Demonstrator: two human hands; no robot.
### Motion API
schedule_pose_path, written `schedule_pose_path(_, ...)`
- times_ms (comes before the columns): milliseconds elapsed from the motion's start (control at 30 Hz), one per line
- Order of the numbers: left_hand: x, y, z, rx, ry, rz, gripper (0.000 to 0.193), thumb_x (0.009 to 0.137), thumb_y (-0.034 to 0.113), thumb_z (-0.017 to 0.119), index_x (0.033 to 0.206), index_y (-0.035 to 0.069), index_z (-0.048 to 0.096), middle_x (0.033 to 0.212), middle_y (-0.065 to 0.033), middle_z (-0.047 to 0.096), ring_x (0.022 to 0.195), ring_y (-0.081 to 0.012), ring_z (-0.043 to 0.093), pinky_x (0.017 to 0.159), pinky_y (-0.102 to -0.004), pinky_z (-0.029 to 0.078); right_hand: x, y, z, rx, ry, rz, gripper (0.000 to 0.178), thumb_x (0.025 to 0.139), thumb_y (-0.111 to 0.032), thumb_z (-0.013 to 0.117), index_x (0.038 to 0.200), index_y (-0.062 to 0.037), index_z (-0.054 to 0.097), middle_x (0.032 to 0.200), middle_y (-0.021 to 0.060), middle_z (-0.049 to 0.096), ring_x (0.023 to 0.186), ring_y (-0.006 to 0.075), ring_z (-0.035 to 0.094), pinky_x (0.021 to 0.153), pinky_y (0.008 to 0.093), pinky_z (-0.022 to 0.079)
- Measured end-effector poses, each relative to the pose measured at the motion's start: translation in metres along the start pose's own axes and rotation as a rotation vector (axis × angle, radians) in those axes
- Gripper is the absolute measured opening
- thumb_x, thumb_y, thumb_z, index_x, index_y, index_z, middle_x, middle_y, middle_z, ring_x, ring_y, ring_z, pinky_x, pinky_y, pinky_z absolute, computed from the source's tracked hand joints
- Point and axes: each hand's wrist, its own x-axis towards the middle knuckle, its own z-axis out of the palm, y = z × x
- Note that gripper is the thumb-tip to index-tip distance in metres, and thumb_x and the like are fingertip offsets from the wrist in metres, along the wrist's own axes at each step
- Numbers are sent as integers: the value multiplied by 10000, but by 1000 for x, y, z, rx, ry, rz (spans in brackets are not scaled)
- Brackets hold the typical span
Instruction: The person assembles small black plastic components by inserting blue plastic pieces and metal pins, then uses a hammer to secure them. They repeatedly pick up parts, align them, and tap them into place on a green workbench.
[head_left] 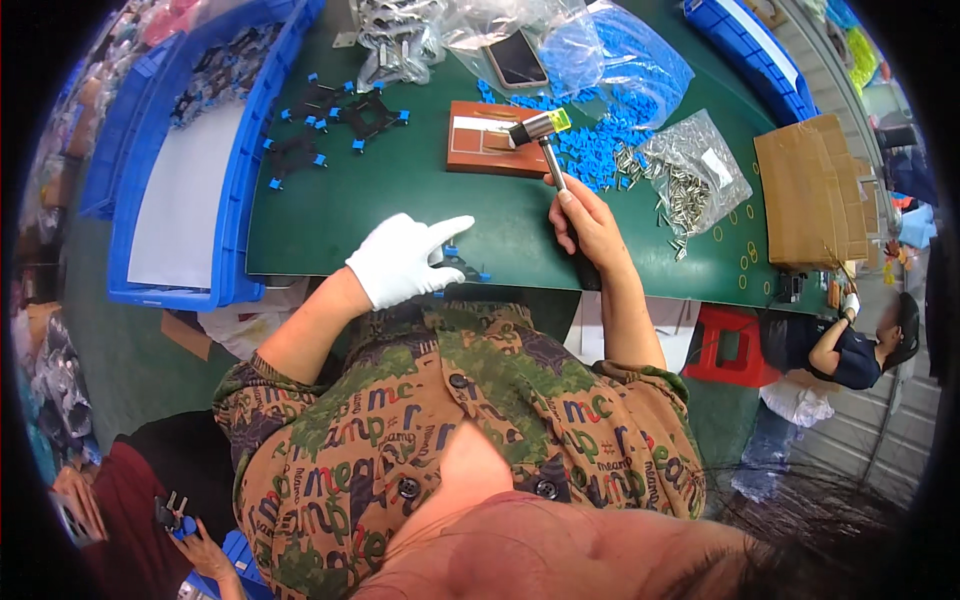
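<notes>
In the head view, you seem to be at a hammering step, your right hand (590,225) wrapped round the hammer (551,163) at one o'clock, while your gloved left hand (405,262) at ten has index finger and thumb spread by the blue-tipped black part (462,266) at eleven, though I cannot tell whether it pinches it. The next move likely calls for steadying that part. The green tabletop (320,220) carries a brown block (470,162) at twelve and metal pins (688,205) at two, with another person (855,345) at three.
</notes>
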Motion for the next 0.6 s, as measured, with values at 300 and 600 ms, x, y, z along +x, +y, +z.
schedule_pose_path(300, -35, 8, -28, -374, 171, -219, 824, 799, 213, 884, 1531, 142, 513, 758, 51, 456, 705, -70, 467, 648, -257, 448, 5, 2, 0, -13, -12, -10, 386, 1113, -285, 460, 1408, -50, 542, 754, -11, 493, 501, 67, 456, 464, 210, 365)
schedule_pose_path(600, -61, -99, -89, -98, 325, -443, 725, 870, 288, 819, 1522, 146, 532, 732, 8, 536, 681, -97, 499, 664, -276, 463, 6, 1, 0, -16, -37, -19, 382, 1111, -281, 471, 1409, -52, 540, 753, -9, 498, 497, 67, 454, 463, 212, 371)
